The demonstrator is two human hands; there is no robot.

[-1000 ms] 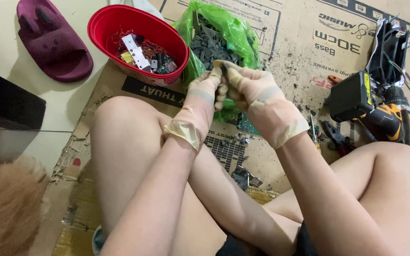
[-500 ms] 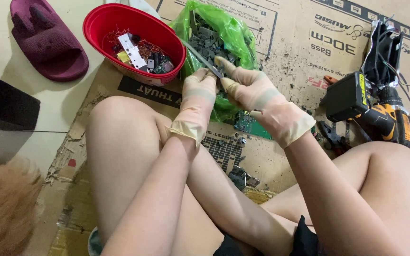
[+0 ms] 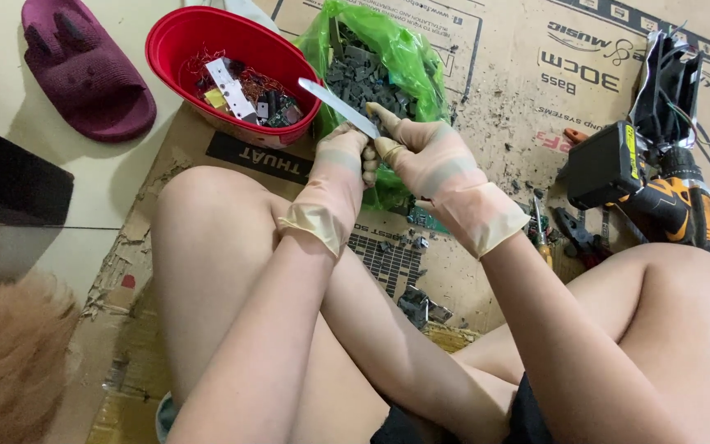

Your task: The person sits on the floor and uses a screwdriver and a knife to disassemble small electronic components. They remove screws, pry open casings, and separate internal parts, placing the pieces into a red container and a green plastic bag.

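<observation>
Both my hands wear thin beige gloves and meet in front of a green plastic bag [image 3: 408, 49] full of dark grey electronic parts. My right hand [image 3: 433, 160] grips a knife [image 3: 338, 105] whose bare metal blade points up and to the left, toward a red bowl [image 3: 176, 41]. My left hand [image 3: 340, 164] is closed against the right one, pinching something small at the base of the blade; the piece itself is hidden by my fingers. My bare knees frame both hands.
The red bowl holds mixed scrap: small boards, copper wire, a white strip. A flattened cardboard box [image 3: 503, 90] covers the floor, strewn with dark crumbs and chips. A cordless drill [image 3: 667, 197], pliers [image 3: 577, 234] and a screwdriver [image 3: 540, 230] lie at right; a maroon slipper [image 3: 84, 78] at upper left.
My hands have risen slightly and the knife blade, hardly visible before, now sticks out clearly up and to the left between them.
</observation>
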